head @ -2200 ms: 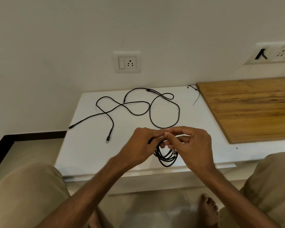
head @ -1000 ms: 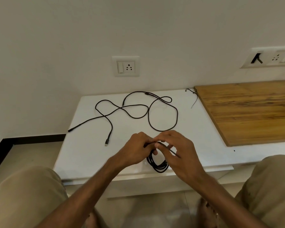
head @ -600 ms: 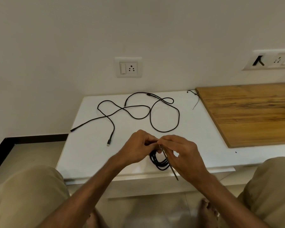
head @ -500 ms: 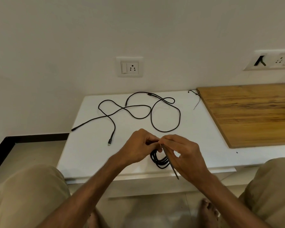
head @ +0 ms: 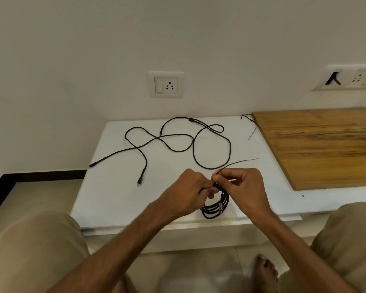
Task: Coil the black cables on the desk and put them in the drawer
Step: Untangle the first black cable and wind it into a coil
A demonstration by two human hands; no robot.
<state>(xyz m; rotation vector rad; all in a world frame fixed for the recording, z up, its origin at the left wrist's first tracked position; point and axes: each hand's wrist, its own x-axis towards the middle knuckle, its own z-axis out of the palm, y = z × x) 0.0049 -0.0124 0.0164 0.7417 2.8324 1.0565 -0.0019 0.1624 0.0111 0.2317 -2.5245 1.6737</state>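
A small coiled black cable (head: pixel 217 208) hangs above the front of the white desk (head: pixel 106 199). My left hand (head: pixel 188 191) grips the top of the coil. My right hand (head: pixel 243 187) pinches a thin dark tie (head: pixel 239 163) at the coil's top; the tie's free end sticks out up and to the right. A second black cable (head: pixel 173 140) lies loose in wide loops across the back of the desk, its plug end (head: pixel 139 182) pointing at me. No drawer is in view.
A wooden board (head: pixel 321 146) covers the surface to the right. Another thin tie (head: pixel 251 127) lies by its back corner. Wall sockets (head: pixel 166 84) sit above the desk. My knees flank the front edge, and a bare foot (head: pixel 264 269) rests on the floor.
The thin tie pointed down and right from my right hand half a second ago; now its free end sticks up and right. Both hands stay on the coil, raised slightly.
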